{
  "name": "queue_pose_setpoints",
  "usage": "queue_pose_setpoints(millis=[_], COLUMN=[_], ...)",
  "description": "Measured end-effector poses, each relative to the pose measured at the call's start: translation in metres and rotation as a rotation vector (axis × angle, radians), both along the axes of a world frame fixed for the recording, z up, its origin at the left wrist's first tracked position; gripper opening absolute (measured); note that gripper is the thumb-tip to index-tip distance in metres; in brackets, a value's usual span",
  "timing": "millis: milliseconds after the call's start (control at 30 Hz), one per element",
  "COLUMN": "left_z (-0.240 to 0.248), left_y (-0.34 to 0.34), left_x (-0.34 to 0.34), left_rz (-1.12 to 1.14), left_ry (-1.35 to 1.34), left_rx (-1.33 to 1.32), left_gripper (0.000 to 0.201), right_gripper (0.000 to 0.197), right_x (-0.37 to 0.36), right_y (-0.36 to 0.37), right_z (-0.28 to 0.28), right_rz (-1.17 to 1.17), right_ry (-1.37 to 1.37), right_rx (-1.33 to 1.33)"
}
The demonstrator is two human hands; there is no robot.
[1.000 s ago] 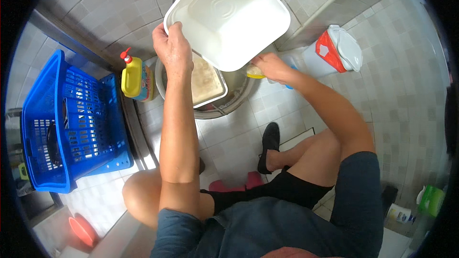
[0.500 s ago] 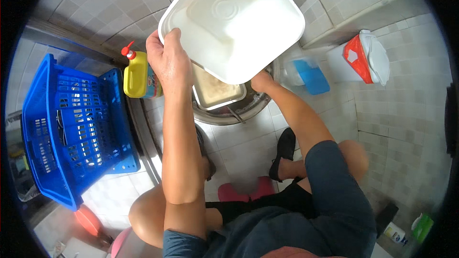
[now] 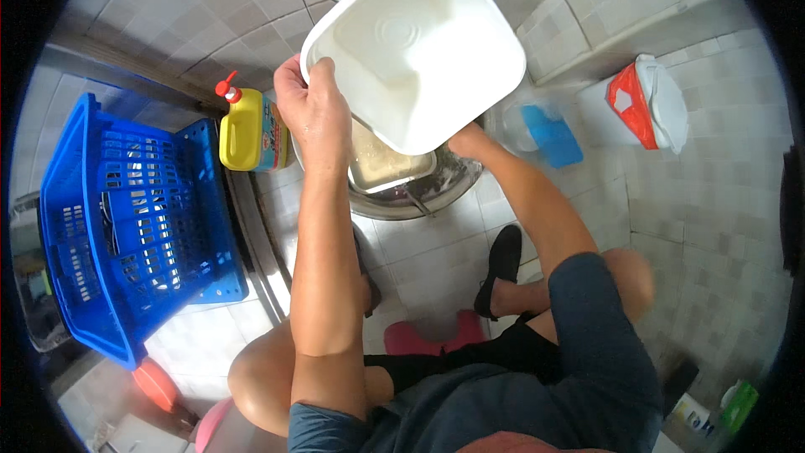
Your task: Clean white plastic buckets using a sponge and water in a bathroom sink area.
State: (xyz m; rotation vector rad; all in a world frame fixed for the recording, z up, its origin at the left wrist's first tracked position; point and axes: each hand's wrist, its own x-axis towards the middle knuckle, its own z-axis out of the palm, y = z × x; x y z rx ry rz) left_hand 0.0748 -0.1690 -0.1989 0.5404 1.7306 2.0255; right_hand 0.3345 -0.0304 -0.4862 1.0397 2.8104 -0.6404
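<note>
My left hand (image 3: 317, 113) grips the left rim of a deep white square plastic container (image 3: 436, 59), thumb inside. The container is held up and tilted, so I look into its bare inside with round ridges on the bottom. My right hand (image 3: 470, 141) is at its lower right edge; its fingers are hidden behind the container. Under it stands a round metal basin (image 3: 444, 197) with water and some foam. A rectangular pale-rimmed tray (image 3: 386, 166) holding cloudy beige liquid sits in the basin, partly covered by the container.
To the left are a yellow jug with a red pump (image 3: 243, 130) and a large blue plastic basket (image 3: 134, 226). At right stand a clear and blue container (image 3: 549, 134) and a white bucket with a red label (image 3: 646, 105). A pink stool (image 3: 432, 334) is below me.
The white container has tilted and narrowed in view, its left rim shifting right. My left hand has moved right with it, and my right hand slightly right.
</note>
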Motion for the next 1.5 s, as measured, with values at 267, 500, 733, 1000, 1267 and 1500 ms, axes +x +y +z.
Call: queue_pose_setpoints(millis=[267, 500, 733, 1000, 1267, 1500], left_z=[-0.021, -0.033, -0.021, -0.016, -0.011, 0.002], left_y=[-0.016, -0.018, -0.029, -0.024, -0.021, -0.029], left_x=[-0.001, 0.020, 0.036, 0.045, 0.060, 0.078], left_rz=[0.066, -0.068, -0.124, -0.218, -0.316, -0.399], left_ry=[0.067, -0.064, 0.043, 0.056, 0.142, 0.179], left_rx=[0.021, 0.083, 0.278, 0.403, 0.326, 0.282], left_gripper=[0.032, 0.029, 0.028, 0.031, 0.032, 0.034], right_gripper=[0.046, 0.029, 0.017, 0.020, 0.019, 0.020], right_x=[-0.005, 0.045, 0.064, 0.039, 0.009, -0.002], right_y=[-0.079, -0.121, -0.136, -0.126, -0.109, -0.101], right_z=[0.182, 0.280, 0.329, 0.316, 0.297, 0.279], right_rz=[-0.407, -0.541, -0.428, -0.520, -0.527, -0.237], right_ry=[0.401, 0.498, 0.137, 0.489, 0.645, 0.227], right_rx=[-0.741, -0.694, -0.643, -0.598, -0.233, 0.383])
